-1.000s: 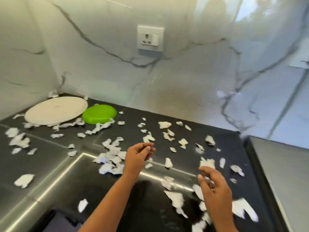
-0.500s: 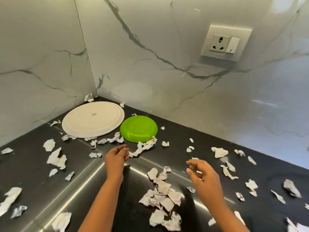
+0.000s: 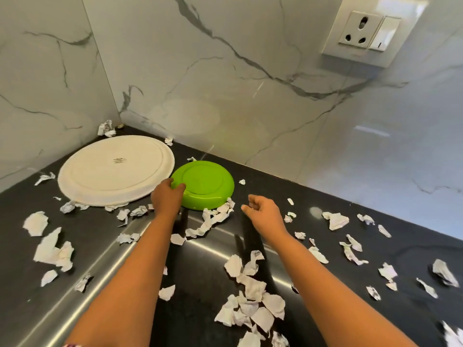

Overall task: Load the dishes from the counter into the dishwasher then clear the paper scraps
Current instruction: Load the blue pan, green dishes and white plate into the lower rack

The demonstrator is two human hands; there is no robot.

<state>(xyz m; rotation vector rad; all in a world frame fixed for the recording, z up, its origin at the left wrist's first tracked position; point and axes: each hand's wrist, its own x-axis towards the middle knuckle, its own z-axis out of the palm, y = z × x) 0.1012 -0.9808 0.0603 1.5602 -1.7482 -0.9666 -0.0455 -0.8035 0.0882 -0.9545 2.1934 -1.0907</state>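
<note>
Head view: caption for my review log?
Left hand grips overturned green plate beside white plate; right hand hovers amid scattered paper scraps.

The large plate (image 3: 115, 171) and the small plate (image 3: 208, 184) lie face down in the far left corner of the counter (image 3: 413, 251), the large one to the left, rims just beside each other. The left grip (image 3: 166, 197) holds the small plate's near-left rim. The right grip (image 3: 265, 212) hangs loose to that plate's right. Paper scraps (image 3: 250, 309) lie scattered all around, heaped thickest near, between the forearms. A socket (image 3: 368, 31) sits on the far wall, right.
</note>
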